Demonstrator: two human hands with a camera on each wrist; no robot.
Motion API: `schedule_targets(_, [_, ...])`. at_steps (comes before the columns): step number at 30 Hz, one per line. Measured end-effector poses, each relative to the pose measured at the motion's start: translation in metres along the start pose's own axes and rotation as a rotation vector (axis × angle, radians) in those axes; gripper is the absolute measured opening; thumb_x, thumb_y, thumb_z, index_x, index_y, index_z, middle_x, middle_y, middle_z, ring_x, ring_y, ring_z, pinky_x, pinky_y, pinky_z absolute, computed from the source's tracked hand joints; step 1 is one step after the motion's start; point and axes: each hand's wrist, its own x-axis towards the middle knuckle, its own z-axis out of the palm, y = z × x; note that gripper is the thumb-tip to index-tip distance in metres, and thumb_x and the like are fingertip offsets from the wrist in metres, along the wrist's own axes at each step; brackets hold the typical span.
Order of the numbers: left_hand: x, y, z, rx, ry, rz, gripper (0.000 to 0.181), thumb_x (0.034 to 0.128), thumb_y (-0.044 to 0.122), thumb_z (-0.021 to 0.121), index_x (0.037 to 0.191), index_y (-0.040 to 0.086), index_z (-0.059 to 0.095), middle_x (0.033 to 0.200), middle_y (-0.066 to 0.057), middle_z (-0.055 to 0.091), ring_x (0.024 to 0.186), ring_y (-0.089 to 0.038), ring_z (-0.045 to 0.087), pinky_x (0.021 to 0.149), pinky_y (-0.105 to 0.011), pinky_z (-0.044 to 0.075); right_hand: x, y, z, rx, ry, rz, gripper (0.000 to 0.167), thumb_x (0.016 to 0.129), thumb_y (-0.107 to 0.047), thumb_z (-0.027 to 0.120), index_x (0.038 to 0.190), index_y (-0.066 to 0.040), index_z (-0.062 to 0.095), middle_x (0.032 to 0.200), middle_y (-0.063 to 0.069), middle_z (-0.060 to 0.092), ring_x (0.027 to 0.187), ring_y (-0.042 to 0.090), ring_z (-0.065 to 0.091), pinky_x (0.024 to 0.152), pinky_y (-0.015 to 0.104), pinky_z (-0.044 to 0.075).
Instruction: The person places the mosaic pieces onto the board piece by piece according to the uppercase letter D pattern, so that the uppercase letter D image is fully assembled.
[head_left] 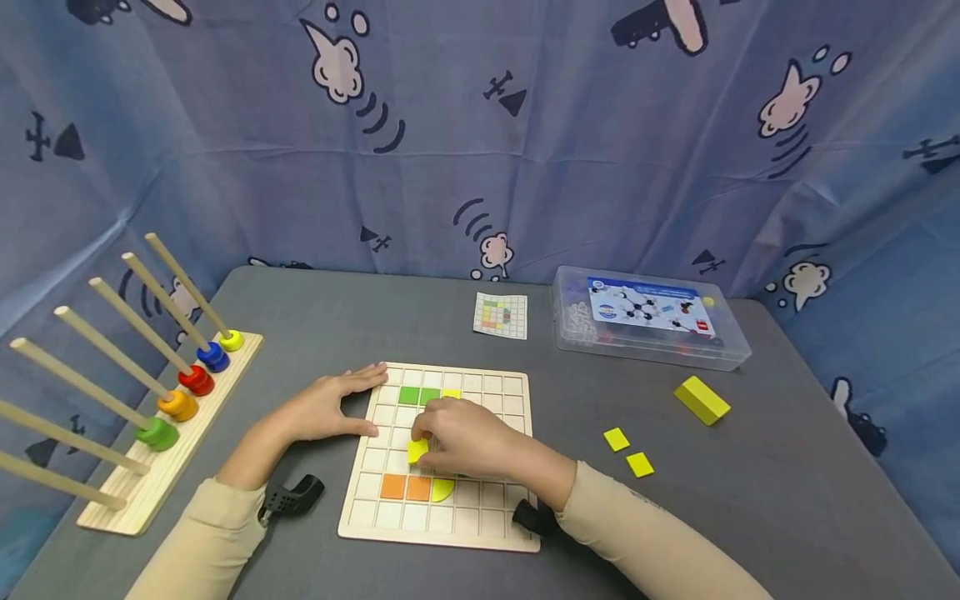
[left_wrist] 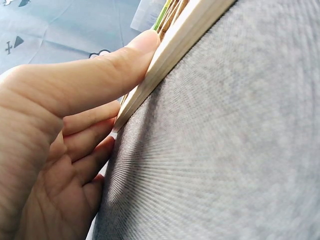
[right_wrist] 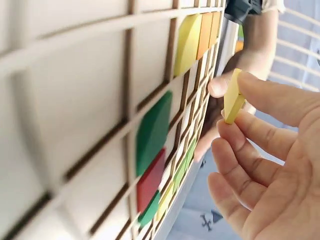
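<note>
A wooden grid board [head_left: 487, 521] lies on the table. My right hand [head_left: 472, 437] pinches a yellow square tile [right_wrist: 233, 97] between thumb and fingers, just above the board's left-middle cells. My left hand [head_left: 330, 407] touches the board's left edge, thumb and fingers extended along it. Green tiles [head_left: 409, 396] and a yellow tile [head_left: 451, 393] sit in an upper row. Two orange tiles [head_left: 392, 486] and a yellow rounded tile [head_left: 441, 489] occupy a lower row. In the right wrist view, a red tile [right_wrist: 151, 180] lies between dark green rounded tiles [right_wrist: 154, 132], mostly hidden by the hand from the head view.
Two loose yellow tiles [head_left: 617, 439] and a yellow block [head_left: 702, 400] lie right of the board. Behind it are a printed pattern card [head_left: 500, 316] and a clear plastic box [head_left: 651, 318]. A wooden peg rack with coloured rings [head_left: 127, 504] stands at the left.
</note>
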Motion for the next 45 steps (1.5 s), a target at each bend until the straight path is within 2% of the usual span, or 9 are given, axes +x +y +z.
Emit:
schedule_targets(5, [-0.001, -0.002, 0.001, 0.002, 0.009, 0.015, 0.084, 0.0752, 0.047, 0.076, 0.144, 0.011, 0.043, 0.154, -0.007, 0.032, 0.142, -0.031, 0.027, 0.115, -0.053, 0.024, 0.018, -0.008, 0.003, -0.061, -0.060, -0.030, 0.027, 0.079, -0.033, 0.077, 0.099, -0.015, 0.073, 0.094, -0.005, 0.067, 0.077, 0.002, 0.055, 0.071, 0.019, 0.051])
schedule_targets(10, [-0.001, -0.002, 0.001, -0.002, 0.008, 0.027, 0.084, 0.0755, 0.047, 0.075, 0.144, 0.011, 0.043, 0.153, -0.006, 0.032, 0.142, -0.031, 0.027, 0.115, -0.053, 0.025, 0.024, -0.012, 0.007, -0.089, -0.095, -0.029, 0.028, 0.079, -0.035, 0.077, 0.098, -0.015, 0.073, 0.089, -0.006, 0.065, 0.074, 0.002, 0.054, 0.068, 0.019, 0.050])
schedule_targets(21, [-0.001, -0.002, 0.000, -0.001, 0.013, 0.036, 0.083, 0.0752, 0.045, 0.077, 0.143, 0.009, 0.044, 0.153, -0.006, 0.032, 0.142, -0.030, 0.028, 0.115, -0.052, 0.025, 0.028, -0.019, 0.012, -0.146, -0.088, -0.034, 0.031, 0.075, -0.039, 0.079, 0.091, -0.013, 0.070, 0.078, -0.007, 0.058, 0.066, 0.003, 0.049, 0.058, 0.017, 0.043])
schedule_targets(25, [-0.001, -0.002, 0.000, -0.003, 0.014, 0.032, 0.084, 0.0750, 0.046, 0.076, 0.143, 0.010, 0.044, 0.153, -0.006, 0.033, 0.142, -0.029, 0.028, 0.115, -0.052, 0.025, 0.028, -0.017, 0.014, -0.152, -0.090, -0.031, 0.036, 0.074, -0.042, 0.079, 0.095, -0.014, 0.071, 0.082, -0.006, 0.061, 0.069, 0.004, 0.051, 0.061, 0.018, 0.046])
schedule_targets(28, [-0.001, -0.001, 0.000, -0.001, 0.014, 0.029, 0.084, 0.0748, 0.046, 0.076, 0.143, 0.010, 0.044, 0.153, -0.006, 0.033, 0.142, -0.029, 0.028, 0.115, -0.052, 0.025, 0.026, -0.014, 0.014, -0.137, -0.098, -0.046, 0.038, 0.075, -0.041, 0.079, 0.101, -0.015, 0.072, 0.091, -0.005, 0.065, 0.077, 0.004, 0.056, 0.070, 0.019, 0.050])
schedule_targets(32, [-0.001, -0.001, 0.000, -0.002, 0.015, 0.025, 0.084, 0.0744, 0.046, 0.077, 0.143, 0.009, 0.044, 0.153, -0.007, 0.033, 0.142, -0.030, 0.028, 0.116, -0.052, 0.025, 0.018, -0.010, 0.010, -0.061, -0.115, -0.066, 0.040, 0.078, -0.035, 0.078, 0.112, -0.015, 0.070, 0.106, -0.004, 0.066, 0.094, 0.006, 0.060, 0.085, 0.020, 0.051])
schedule_targets(36, [-0.001, -0.001, 0.000, -0.002, 0.014, 0.017, 0.085, 0.0743, 0.046, 0.077, 0.143, 0.009, 0.044, 0.153, -0.007, 0.033, 0.142, -0.030, 0.028, 0.115, -0.052, 0.024, 0.004, -0.002, 0.002, 0.044, -0.102, -0.039, 0.043, 0.081, -0.030, 0.076, 0.119, -0.013, 0.066, 0.115, -0.002, 0.064, 0.103, 0.007, 0.058, 0.090, 0.021, 0.050])
schedule_targets(45, [0.001, -0.001, 0.000, -0.002, 0.011, 0.011, 0.086, 0.0738, 0.045, 0.077, 0.144, 0.008, 0.042, 0.153, -0.006, 0.032, 0.142, -0.028, 0.028, 0.116, -0.051, 0.024, -0.051, 0.033, -0.018, 0.229, 0.057, 0.066, 0.046, 0.082, -0.023, 0.075, 0.123, -0.006, 0.063, 0.121, 0.003, 0.064, 0.114, 0.018, 0.058, 0.097, 0.037, 0.049])
